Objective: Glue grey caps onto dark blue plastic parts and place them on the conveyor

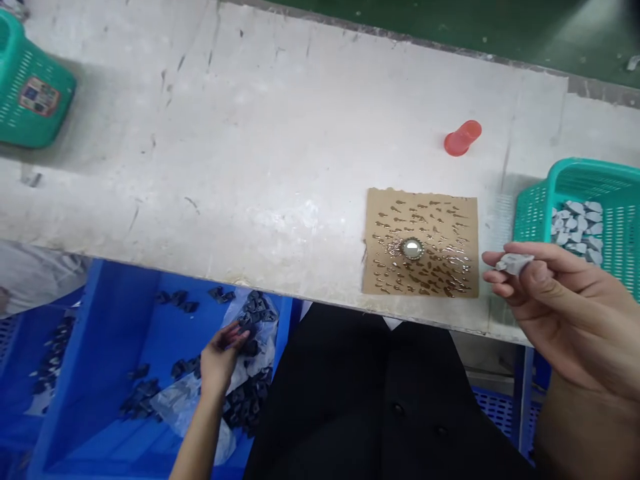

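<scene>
One piece pinched at the right, fingers among dark pieces at the left

The right hand (575, 310) grasps one pale piece (515, 264) between thumb and fingers, in front of the right-hand green basket (531, 212) and just beside the cardboard (373, 227). The left hand (219, 360) reaches into the blue bin (113, 327), its fingers bent against the dark pieces (257, 307); whether they grip one, I cannot tell.

To handle this well, I would keep the right pinch light and near the rim of the pale piece, so its faces stay uncovered, and hold it clear of the shiny brown blobs (424, 291), which look wet and could smear. On the left, one dark piece at a time seems best, taken from the top of the heap, with the fingertips free of the clear plastic (185, 400) so that none drags along.

Counted: one pale piece in hand, with more than a dozen pale chunks (575, 227) in the basket, overlapping too much for an exact figure; two green baskets, the other (53, 110) at far left; one red cup (463, 139); one sheet of cardboard, carrying one round cap (413, 249) and dozens of blobs. The dark pieces lie heaped, too many to count
</scene>
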`<state>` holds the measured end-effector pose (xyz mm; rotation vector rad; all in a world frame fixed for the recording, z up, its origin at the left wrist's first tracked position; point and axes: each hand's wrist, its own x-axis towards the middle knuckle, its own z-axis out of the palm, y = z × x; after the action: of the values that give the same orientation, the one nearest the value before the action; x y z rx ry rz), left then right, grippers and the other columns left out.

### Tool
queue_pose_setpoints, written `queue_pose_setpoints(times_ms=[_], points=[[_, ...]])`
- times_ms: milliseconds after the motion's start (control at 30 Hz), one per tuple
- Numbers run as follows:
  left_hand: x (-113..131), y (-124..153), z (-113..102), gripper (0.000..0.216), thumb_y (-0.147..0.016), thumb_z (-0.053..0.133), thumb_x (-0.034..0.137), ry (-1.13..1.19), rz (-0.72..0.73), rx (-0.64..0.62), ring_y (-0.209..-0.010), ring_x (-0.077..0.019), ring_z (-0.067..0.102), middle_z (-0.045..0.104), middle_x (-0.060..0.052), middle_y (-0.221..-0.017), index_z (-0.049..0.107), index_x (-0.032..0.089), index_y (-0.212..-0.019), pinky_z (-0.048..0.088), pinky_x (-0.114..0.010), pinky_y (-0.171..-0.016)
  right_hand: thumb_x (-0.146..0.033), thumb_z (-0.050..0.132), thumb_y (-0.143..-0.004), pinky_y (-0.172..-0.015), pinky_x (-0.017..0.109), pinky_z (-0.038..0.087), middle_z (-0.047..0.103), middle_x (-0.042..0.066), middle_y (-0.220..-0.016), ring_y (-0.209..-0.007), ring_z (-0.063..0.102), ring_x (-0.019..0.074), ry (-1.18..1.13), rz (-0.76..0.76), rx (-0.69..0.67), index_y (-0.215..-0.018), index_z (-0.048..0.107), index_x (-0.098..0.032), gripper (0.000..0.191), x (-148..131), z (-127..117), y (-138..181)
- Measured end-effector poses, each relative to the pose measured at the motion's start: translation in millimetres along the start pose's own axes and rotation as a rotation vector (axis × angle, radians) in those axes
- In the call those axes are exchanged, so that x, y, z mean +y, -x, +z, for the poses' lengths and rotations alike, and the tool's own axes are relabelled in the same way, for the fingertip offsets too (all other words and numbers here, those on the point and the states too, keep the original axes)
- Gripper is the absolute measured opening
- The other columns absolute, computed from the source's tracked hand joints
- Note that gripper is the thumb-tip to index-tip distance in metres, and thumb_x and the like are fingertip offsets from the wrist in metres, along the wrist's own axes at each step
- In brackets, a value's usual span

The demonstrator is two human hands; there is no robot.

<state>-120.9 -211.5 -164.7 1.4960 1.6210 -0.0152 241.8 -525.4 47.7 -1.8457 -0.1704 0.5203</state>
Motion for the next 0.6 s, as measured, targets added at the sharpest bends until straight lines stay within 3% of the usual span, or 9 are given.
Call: queue_pose_setpoints(times_ms=[100, 233, 367, 467, 600], points=[[28, 12, -17, 0.062, -0.060, 0.086, 0.035, 0.191, -0.083, -0.043, -0.116, -0.0351, 0.070, 0.074, -0.012, -0.108, 0.071, 0.015, -0.117, 0.061, -0.047, -0.101, -0.042, 0.089, -0.077, -0.068, 0.019, 0.062, 0.079, 0.001, -0.090, -0.073, 0.072, 0.0115, -0.098, 0.076, 0.071, -0.097, 0.082, -0.032, 0.023, 0, 12, 2], [84, 54, -29, 0.060, -0.063, 0.094, 0.036, 0.504, -0.094, -0.174, -0.101, -0.0233, 0.072, 0.076, -0.005, -0.108, 0.077, 0.026, -0.120, 0.068, -0.034, -0.085, -0.044, 0.091, -0.075, -0.070, 0.031, 0.058, 0.080, -0.001, -0.094, -0.081, 0.074, 0.0175, 0.333, -0.049, 0.230, -0.099, 0.083, -0.034, 0.027, 1, 27, 3], [133, 91, -15, 0.047, -0.062, 0.099, 0.034, 0.756, 0.008, -0.494, -0.077, -0.0188, 0.072, 0.076, -0.007, -0.094, 0.084, 0.024, -0.105, 0.063, -0.020, -0.056, -0.043, 0.082, -0.086, -0.078, 0.037, 0.054, 0.080, -0.003, -0.101, -0.093, 0.074, 0.0194, 0.712, -0.328, 0.164, -0.104, 0.081, -0.038, 0.019, 3, 34, -4], [152, 104, 5, 0.034, -0.074, 0.093, 0.033, 0.862, 0.145, -0.766, -0.080, -0.0176, 0.075, 0.077, -0.008, -0.091, 0.085, 0.023, -0.105, 0.063, -0.017, -0.064, -0.038, 0.079, -0.090, -0.076, 0.034, 0.053, 0.080, -0.001, -0.105, -0.095, 0.073, 0.0171, 0.836, -0.491, 0.104, -0.108, 0.080, -0.034, 0.019, 5, 38, -12], [158, 109, 24, 0.021, -0.082, 0.087, 0.025, 0.946, 0.160, -0.909, -0.087, -0.0190, 0.078, 0.079, -0.007, -0.095, 0.084, 0.023, -0.103, 0.066, -0.022, -0.075, -0.038, 0.077, -0.092, -0.074, 0.031, 0.054, 0.080, 0.002, -0.100, -0.094, 0.074, 0.0167, 0.957, -0.564, 0.051, -0.103, 0.080, -0.027, 0.016, 4, 44, -20]])
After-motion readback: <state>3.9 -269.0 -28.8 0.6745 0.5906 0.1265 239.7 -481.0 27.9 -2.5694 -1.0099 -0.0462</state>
